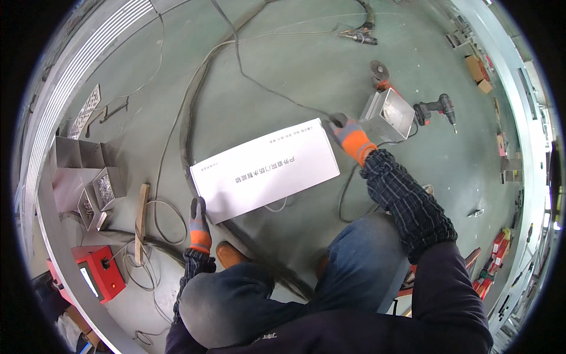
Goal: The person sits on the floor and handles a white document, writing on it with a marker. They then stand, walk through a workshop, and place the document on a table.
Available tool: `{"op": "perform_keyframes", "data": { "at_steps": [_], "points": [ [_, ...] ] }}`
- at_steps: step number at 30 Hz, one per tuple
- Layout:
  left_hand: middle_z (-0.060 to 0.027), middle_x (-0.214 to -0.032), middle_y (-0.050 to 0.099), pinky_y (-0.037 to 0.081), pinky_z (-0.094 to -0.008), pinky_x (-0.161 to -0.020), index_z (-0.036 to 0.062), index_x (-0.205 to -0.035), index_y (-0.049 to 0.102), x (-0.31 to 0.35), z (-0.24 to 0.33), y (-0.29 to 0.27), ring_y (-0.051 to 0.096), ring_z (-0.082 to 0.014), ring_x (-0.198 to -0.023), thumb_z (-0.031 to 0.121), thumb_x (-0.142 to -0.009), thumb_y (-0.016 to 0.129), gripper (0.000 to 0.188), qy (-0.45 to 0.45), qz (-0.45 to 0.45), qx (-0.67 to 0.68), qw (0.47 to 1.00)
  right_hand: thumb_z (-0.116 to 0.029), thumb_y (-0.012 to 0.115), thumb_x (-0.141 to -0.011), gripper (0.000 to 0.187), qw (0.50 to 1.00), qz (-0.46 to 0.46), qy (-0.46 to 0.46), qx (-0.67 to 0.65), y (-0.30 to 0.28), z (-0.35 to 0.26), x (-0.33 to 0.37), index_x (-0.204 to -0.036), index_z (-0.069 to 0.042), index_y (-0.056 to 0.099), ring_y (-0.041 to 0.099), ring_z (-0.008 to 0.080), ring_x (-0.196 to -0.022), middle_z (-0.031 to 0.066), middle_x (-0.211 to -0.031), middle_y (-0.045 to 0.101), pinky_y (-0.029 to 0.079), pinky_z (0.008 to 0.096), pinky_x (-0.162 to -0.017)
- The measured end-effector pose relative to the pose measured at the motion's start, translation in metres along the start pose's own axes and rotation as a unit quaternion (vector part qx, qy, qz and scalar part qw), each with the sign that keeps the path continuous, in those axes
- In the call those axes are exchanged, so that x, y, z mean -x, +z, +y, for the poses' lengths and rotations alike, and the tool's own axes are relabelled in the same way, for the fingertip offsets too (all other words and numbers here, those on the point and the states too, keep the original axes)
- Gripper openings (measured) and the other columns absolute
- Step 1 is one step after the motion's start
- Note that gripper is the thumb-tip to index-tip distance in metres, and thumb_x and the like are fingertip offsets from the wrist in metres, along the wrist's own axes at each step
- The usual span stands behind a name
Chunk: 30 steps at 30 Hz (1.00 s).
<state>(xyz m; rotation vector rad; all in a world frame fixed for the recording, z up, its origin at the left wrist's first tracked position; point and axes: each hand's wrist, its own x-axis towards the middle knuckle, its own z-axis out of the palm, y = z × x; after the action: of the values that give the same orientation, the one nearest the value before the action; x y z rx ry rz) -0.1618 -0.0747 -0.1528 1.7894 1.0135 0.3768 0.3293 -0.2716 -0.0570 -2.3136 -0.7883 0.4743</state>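
Note:
A long white cardboard box (271,192) with dark print lies slantwise in front of me, between my two gloved hands. My left hand (200,227), in a grey and orange work glove, grips the box at its near left end. At the far right end my right hand (352,138), gloved the same way, has its fingers closed against the corner. The undersides of the box and parts of the fingertips are hidden. Just beyond my right hand stands an open metal bin (377,121).
A cordless drill (436,110) and an angle grinder (380,74) lie near the bin. Cables and a thick hose (190,112) cross the green floor (277,76). On the left are bins of small hardware (106,190), a wooden strip (141,221) and a red machine (100,272).

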Motion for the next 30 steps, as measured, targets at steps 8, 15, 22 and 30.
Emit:
{"op": "perform_keyframes", "data": {
  "at_steps": [8,15,22,30],
  "points": [
    [-0.0077,-0.124,0.06,0.05,-0.0349,-0.088,0.0033,-0.138,0.049,-0.04,0.005,0.012,0.058,-0.02,-0.105,0.036,-0.085,0.075,0.068,-0.281,0.03,0.331,0.9,-0.087,0.059,-0.065,0.114,0.936,-0.163,0.268,-0.158,0.055,0.024,0.064,-0.122,0.012,0.057,0.064,0.0319,-0.105,0.024,-0.11,0.067,0.049,0.0385,-0.09],
    [-0.0097,-0.123,0.06,0.053,-0.0357,-0.087,0.0087,-0.141,0.044,-0.048,0.118,-0.012,0.062,-0.0238,-0.104,0.027,-0.093,0.064,0.055,-0.319,-0.115,0.402,0.851,-0.066,0.062,-0.083,0.081,0.941,-0.127,0.226,-0.217,-0.014,0.0,0.088,-0.13,-0.001,0.056,0.059,0.0236,-0.11,0.0147,-0.121,0.064,0.045,0.0354,-0.095],
    [-0.0163,-0.142,0.047,0.045,-0.043,-0.102,0.0047,-0.145,0.037,-0.014,0.233,-0.111,0.052,-0.0316,-0.124,0.042,-0.098,0.051,0.062,-0.277,-0.148,0.442,0.84,-0.069,0.066,-0.078,0.087,0.946,-0.11,0.217,-0.215,-0.157,-0.132,0.125,-0.136,-0.004,0.052,0.065,0.0269,-0.1,0.0163,-0.111,0.068,0.05,0.0373,-0.086],
    [-0.0143,-0.14,0.049,0.044,-0.0491,-0.102,0.0063,-0.144,0.04,0.088,0.379,-0.241,0.052,-0.0335,-0.124,0.044,-0.094,0.055,0.064,-0.368,-0.185,0.412,0.813,-0.064,0.064,-0.082,0.075,0.882,-0.154,0.284,-0.342,-0.249,-0.229,0.225,-0.128,-0.005,0.059,0.062,0.0259,-0.108,0.0161,-0.116,0.067,0.047,0.0356,-0.092]
  ]
}}
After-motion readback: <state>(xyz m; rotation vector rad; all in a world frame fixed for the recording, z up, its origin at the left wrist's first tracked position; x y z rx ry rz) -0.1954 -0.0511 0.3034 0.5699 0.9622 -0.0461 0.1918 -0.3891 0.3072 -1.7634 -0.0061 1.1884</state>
